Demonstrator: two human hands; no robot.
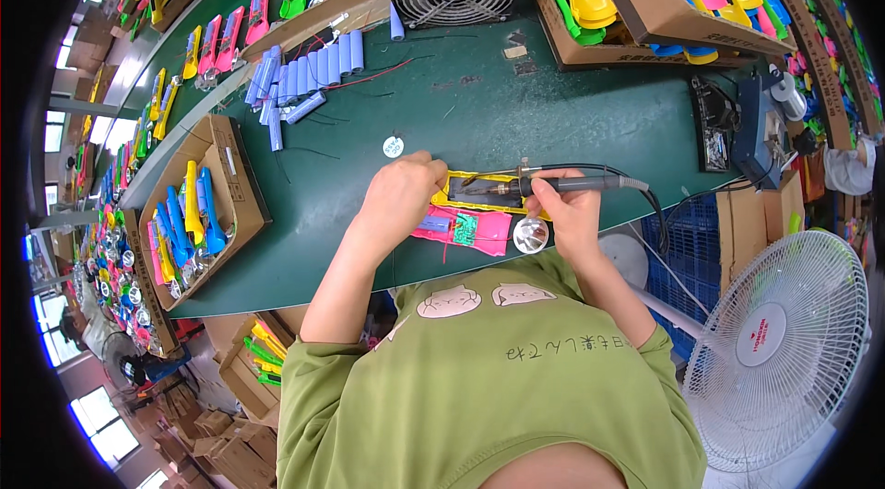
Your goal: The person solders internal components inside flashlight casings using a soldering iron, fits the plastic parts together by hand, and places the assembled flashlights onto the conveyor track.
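Between left hand (398, 191) and right hand (573, 215): yellow casing (487, 207) | left closed, contents unclear | right gripping soldering iron (588, 183)

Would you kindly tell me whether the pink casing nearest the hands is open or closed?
Open: the pink casing shows its green circuit board and blue battery uncovered.
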